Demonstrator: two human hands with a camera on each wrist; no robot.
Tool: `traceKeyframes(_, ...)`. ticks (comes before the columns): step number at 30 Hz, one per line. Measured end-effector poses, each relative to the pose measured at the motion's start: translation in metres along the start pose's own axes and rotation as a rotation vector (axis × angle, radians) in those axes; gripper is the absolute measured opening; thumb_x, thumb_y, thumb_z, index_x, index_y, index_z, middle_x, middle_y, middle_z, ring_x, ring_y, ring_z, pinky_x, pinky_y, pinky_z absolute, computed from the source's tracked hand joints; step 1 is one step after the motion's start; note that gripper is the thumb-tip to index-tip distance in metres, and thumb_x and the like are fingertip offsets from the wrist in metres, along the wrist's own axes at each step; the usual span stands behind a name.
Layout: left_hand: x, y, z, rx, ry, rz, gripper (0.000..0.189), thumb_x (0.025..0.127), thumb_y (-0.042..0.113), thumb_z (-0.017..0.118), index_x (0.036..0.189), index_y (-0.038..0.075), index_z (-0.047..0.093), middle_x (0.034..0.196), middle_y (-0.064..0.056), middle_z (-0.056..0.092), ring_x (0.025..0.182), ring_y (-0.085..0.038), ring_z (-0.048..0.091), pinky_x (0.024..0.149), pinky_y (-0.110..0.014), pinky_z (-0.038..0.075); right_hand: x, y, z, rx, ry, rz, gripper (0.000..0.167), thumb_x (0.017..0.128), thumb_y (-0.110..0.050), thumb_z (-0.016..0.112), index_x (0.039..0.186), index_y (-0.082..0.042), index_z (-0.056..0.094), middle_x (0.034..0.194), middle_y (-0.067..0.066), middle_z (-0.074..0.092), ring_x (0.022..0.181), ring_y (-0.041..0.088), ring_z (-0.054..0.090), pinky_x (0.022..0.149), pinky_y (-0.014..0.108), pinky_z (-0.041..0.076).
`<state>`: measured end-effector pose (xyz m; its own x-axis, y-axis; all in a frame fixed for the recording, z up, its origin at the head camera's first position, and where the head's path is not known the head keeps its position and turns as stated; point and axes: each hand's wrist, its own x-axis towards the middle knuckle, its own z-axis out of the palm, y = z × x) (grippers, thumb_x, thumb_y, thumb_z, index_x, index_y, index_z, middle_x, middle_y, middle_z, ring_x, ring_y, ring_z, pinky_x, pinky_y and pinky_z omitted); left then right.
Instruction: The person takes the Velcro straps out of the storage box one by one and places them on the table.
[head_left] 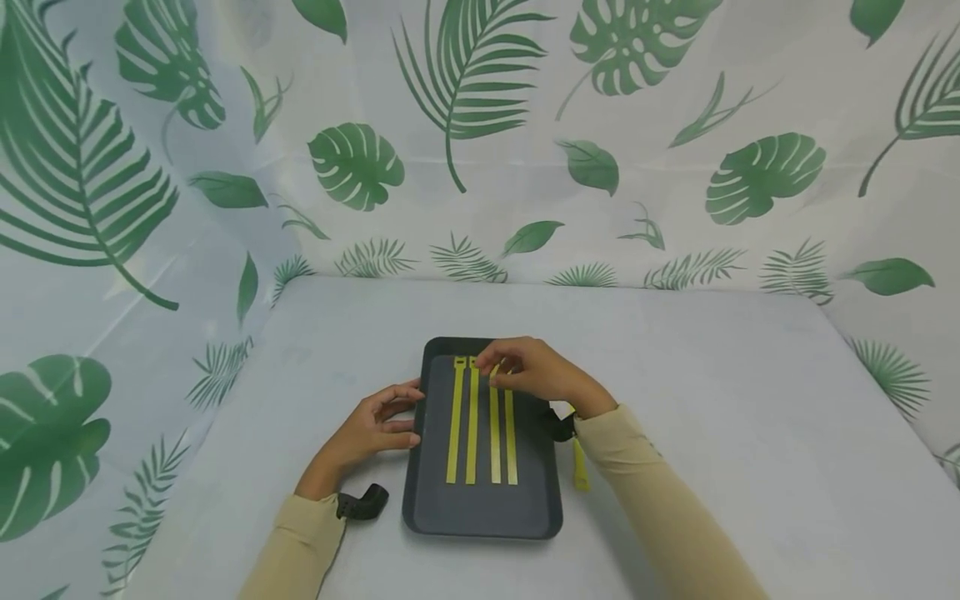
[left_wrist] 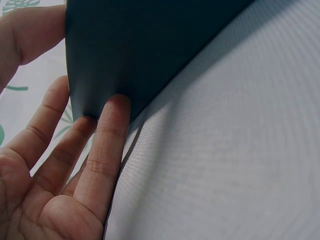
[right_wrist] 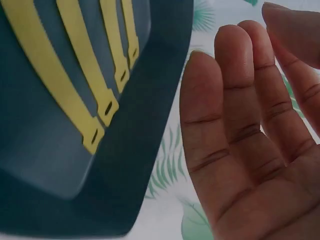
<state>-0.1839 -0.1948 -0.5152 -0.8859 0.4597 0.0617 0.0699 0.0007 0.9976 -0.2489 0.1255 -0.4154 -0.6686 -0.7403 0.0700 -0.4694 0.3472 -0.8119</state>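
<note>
A dark grey rectangular tray point(head_left: 536, 500) lies on the white surface. Several yellow straps with slotted heads point(head_left: 453, 433) lie lengthwise in it, side by side, heads at the far end. My left hand point(head_left: 372, 423) touches the tray's left side; in the left wrist view, its extended fingers point(left_wrist: 111, 145) rest against the outer wall. My right hand point(head_left: 536, 371) is over the far part of the straps, covering some heads in the head view. The right wrist view shows its fingers point(right_wrist: 202, 100) loosely bent, with nothing held, beside the tray wall point(right_wrist: 135, 145).
Another yellow strap point(head_left: 581, 467) lies just right of the tray, partly hidden by my right wrist. Dark wrist cameras point(head_left: 363, 503) are strapped at both cuffs. A leaf-patterned white cloth point(head_left: 517, 192) stands behind and at the sides.
</note>
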Motion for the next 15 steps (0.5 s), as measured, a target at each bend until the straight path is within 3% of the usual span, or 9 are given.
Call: traceKeyframes(15, 0.001, -0.001, -0.002, -0.013, -0.012, 0.013, 0.064, 0.09, 0.006, 0.086, 0.141, -0.015, 0.054, 0.17, -0.034, 0.029, 0.147, -0.056, 0.043, 0.108, -0.033, 0.057, 0.027, 0.01, 0.013, -0.032, -0.092, -0.033, 0.023, 0.101, 0.008, 0.067, 0.123, 0.008, 0.072, 0.117, 0.025, 0.073, 0.099, 0.029, 0.075, 0.089, 0.04, 0.063)
